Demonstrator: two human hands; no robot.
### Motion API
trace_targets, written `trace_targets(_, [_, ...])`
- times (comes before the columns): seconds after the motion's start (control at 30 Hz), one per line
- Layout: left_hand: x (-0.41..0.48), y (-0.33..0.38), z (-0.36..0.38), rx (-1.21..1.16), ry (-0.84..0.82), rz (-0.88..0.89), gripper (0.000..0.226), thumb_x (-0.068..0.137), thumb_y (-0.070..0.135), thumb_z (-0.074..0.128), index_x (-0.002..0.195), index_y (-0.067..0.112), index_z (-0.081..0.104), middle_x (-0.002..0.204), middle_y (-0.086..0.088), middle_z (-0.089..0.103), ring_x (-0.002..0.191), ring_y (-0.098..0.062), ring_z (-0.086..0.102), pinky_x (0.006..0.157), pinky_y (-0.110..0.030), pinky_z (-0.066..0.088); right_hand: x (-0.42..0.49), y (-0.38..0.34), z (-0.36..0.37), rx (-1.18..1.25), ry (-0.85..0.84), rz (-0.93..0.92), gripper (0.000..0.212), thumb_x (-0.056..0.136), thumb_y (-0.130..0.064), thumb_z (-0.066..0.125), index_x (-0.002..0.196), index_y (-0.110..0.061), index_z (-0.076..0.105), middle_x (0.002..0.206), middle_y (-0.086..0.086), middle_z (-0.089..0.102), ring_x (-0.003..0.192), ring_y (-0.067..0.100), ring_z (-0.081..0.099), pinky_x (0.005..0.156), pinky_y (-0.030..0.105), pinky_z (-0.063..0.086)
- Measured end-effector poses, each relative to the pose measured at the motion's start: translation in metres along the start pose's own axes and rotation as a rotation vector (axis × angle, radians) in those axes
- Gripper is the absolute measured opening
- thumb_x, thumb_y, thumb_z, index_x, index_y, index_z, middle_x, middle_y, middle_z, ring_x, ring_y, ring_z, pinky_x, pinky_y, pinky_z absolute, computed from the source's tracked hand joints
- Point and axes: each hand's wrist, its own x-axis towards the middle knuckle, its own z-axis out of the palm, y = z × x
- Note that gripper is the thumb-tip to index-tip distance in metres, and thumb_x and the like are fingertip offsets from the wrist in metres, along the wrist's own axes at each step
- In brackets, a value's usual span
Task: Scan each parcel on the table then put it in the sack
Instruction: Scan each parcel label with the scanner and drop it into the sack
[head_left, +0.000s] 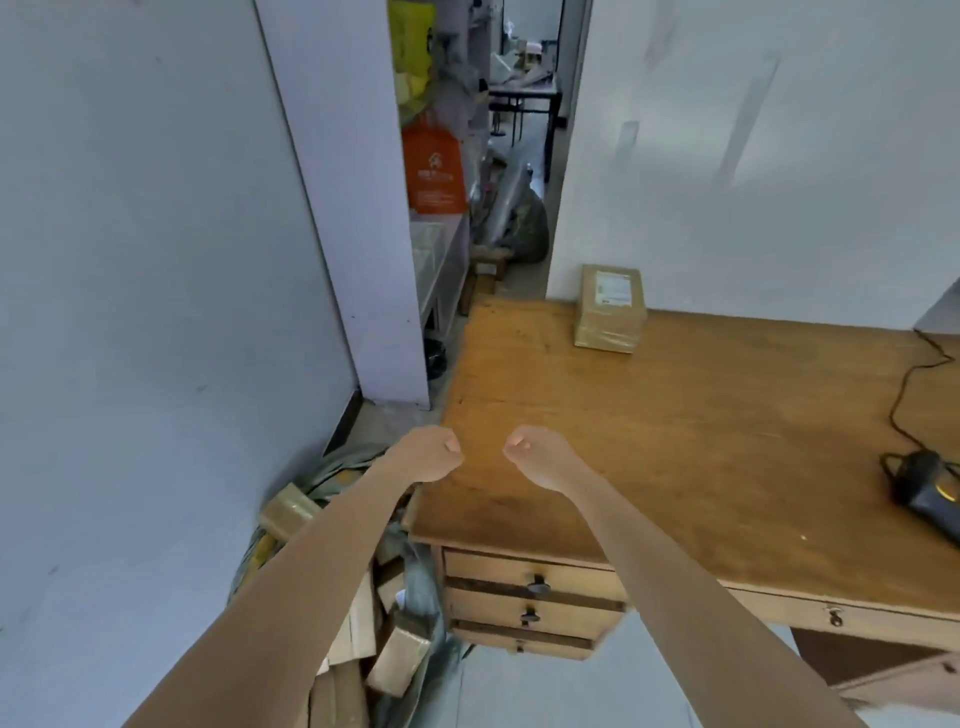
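Note:
One brown taped parcel (609, 310) with a white label stands at the far edge of the wooden table (701, 441), against the wall. A dark handheld scanner (930, 493) lies at the table's right edge, its black cable running back. On the floor left of the table sits a grey-green sack (415, 587) holding several brown parcels. My left hand (428, 454) is a closed fist over the table's left edge, above the sack. My right hand (537, 454) is a closed fist just right of it, over the tabletop. Both fists hold nothing.
The table has a stack of drawers (530, 603) at its front left. A white wall stands close on the left. Behind, a narrow doorway shows an orange bag (434, 174), shelves and clutter on the floor.

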Motion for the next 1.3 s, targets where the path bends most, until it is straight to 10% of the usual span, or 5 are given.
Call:
trace_targets(0.13, [0.046,0.07,0.007,0.04,-0.054,0.045,0.036,0.098,0.028,0.045,0.126,0.011,0.059,0.125,-0.008,0.06,0.113,-0.027,0.056,0.091,-0.033,0.045,0.013,0.063,-0.064,0.021,0.1,0.102,0.033,0.1,-0.031,0.041,0.127,-0.016,0.052,0.121,0.007,0.059,0.078,0.016,0.054,0.069,0.03,0.049])
trace_targets(0.63, [0.292,0.214,-0.019,0.07,0.111,0.087,0.051,0.095,0.03,0.051,0.143,0.018,0.037,0.138,-0.009,0.05,0.12,-0.027,0.052,0.097,-0.044,0.047,0.185,0.179,-0.233,-0.155,0.23,0.173,0.017,0.096,-0.022,0.044,0.107,-0.01,0.045,0.106,0.01,0.054,0.091,0.027,0.053,0.076,0.037,0.047])
trace_targets(0.9, [0.355,0.223,-0.01,0.209,0.169,0.082,0.065,0.094,0.029,0.054,0.151,0.023,0.023,0.137,-0.008,0.044,0.116,-0.028,0.053,0.089,-0.045,0.052,0.251,0.194,-0.249,-0.313,0.19,0.128,0.048,0.095,-0.021,0.045,0.141,-0.019,0.034,0.128,0.009,0.047,0.111,0.031,0.052,0.086,0.044,0.051])
trace_targets(1.3, [0.362,0.266,0.018,-0.472,0.094,-0.066,0.049,0.092,0.037,0.05,0.132,0.008,0.049,0.111,0.001,0.063,0.092,-0.02,0.063,0.079,-0.034,0.054,0.255,0.232,-0.245,0.238,0.37,0.244,0.067,0.095,-0.037,0.048,0.15,-0.013,0.018,0.139,0.017,0.038,0.126,0.036,0.04,0.104,0.048,0.039])
